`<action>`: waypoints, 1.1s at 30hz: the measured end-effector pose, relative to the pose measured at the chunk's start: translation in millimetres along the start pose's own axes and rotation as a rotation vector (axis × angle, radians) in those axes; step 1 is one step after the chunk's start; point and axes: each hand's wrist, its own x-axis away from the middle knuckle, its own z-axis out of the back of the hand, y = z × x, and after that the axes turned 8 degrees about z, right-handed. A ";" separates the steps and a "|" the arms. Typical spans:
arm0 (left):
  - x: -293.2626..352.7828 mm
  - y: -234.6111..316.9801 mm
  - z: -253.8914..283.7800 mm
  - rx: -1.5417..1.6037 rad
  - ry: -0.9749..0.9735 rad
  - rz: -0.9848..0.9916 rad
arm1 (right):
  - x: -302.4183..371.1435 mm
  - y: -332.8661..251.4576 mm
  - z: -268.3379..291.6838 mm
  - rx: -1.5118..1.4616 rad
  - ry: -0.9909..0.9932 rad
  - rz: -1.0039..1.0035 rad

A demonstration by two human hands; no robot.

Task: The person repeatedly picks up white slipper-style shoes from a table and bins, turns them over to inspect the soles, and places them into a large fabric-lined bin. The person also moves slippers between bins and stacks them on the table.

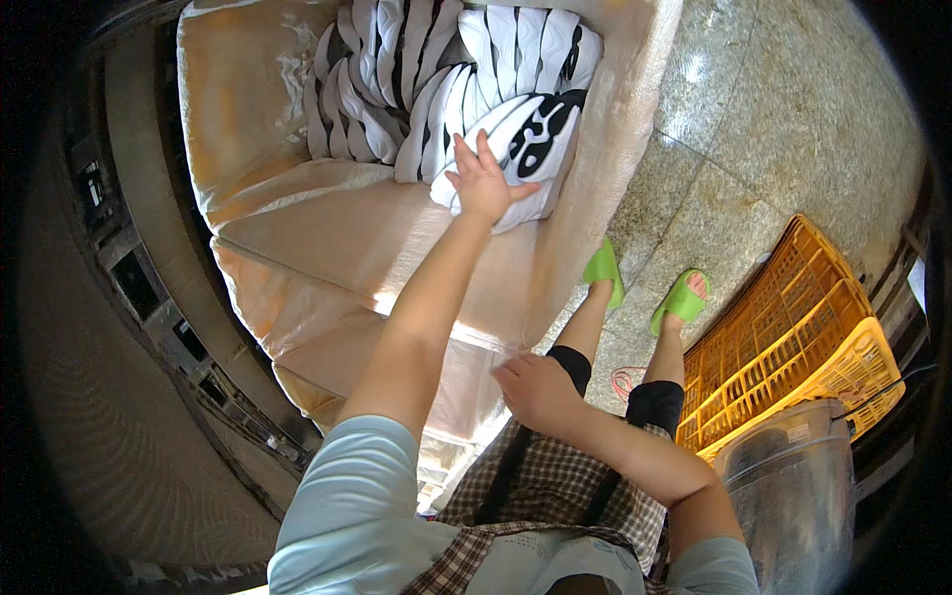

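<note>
A large pale woven-plastic sack (635, 149) stands open in front of me, with rows of white shoe soles (382, 69) packed on edge inside it. The nearest white sole (540, 139) lies tilted, and black patches show on its face. My left hand (483, 188) reaches down into the sack with fingers spread and rests on the white soles beside that one. Close to my body, my right hand (540, 392) is at the sack's near edge. Its fingers are curled together, and their tips are hidden, so what they hold, if anything, does not show.
Yellow plastic crates (783, 327) lean on the right, beside a transparent grey plastic-wrapped bin (793, 486). A metal frame (159, 288) runs along the left. Below are my green slippers (681, 297) on a speckled stone floor (724, 178), and a thin red cord (625, 380).
</note>
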 end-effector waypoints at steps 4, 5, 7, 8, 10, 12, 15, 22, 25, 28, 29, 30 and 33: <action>-17.0 -26.4 14.8 0.143 -0.049 -0.034 | 46.7 -6.6 -8.5 -0.083 -0.023 -0.072; -18.5 -25.6 17.2 0.210 0.004 -0.061 | 55.3 -5.3 -8.3 -0.066 -0.055 -0.138; -13.9 -16.2 15.0 0.133 0.077 -0.062 | 67.5 -1.5 -7.3 -0.030 -0.085 -0.241; -9.4 -7.0 7.1 0.122 0.030 0.016 | 70.3 0.5 -7.5 -0.019 -0.034 -0.242; 8.5 14.6 -19.7 -0.212 0.097 0.001 | 70.0 5.1 -8.8 0.022 0.045 -0.265; 8.5 21.5 -37.9 -0.190 0.126 -0.067 | 63.0 8.2 -11.8 0.011 0.040 -0.263; 3.2 17.7 -46.1 -0.085 0.344 -0.067 | 50.6 8.6 -13.8 -0.013 0.046 -0.268; -1.2 18.7 -3.9 0.078 0.213 -0.029 | 62.3 6.0 2.9 0.053 0.128 -0.337; -4.5 18.4 16.0 0.064 0.016 0.146 | 72.8 5.7 6.8 0.075 0.116 -0.378; -7.1 19.0 32.1 -0.143 -0.251 0.156 | 74.6 2.4 11.5 0.100 0.156 -0.365; -13.0 18.2 40.1 -0.071 -0.303 0.155 | 74.8 -2.6 15.3 0.101 0.123 -0.394; -18.4 18.3 49.0 -0.109 -0.337 0.147 | 75.0 -10.6 19.8 0.089 0.193 -0.356; -11.8 22.3 80.5 -0.029 -0.189 0.068 | 68.7 -38.7 49.2 0.064 0.337 -0.294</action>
